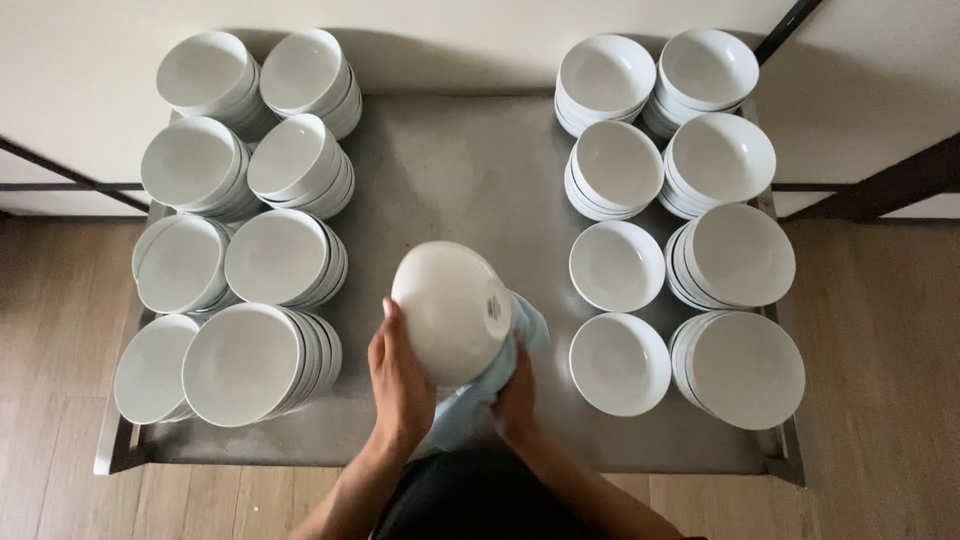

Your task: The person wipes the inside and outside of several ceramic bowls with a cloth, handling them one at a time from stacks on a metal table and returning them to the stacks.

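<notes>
I hold a white bowl [450, 310] upside down over the middle of a grey metal table [450, 170], its base facing up. My left hand [398, 380] grips the bowl's left rim. My right hand [516, 392] presses a light blue cloth [470, 405] against the bowl's lower right side. The cloth also shows past the bowl's right edge.
Several stacks of white bowls [255, 360] line the table's left side, leaning. More stacks of white bowls [745, 365] stand on the right, with shallower ones [618, 362] in the inner column. Wooden floor [880, 330] surrounds the table; a pale wall [460, 30] is behind.
</notes>
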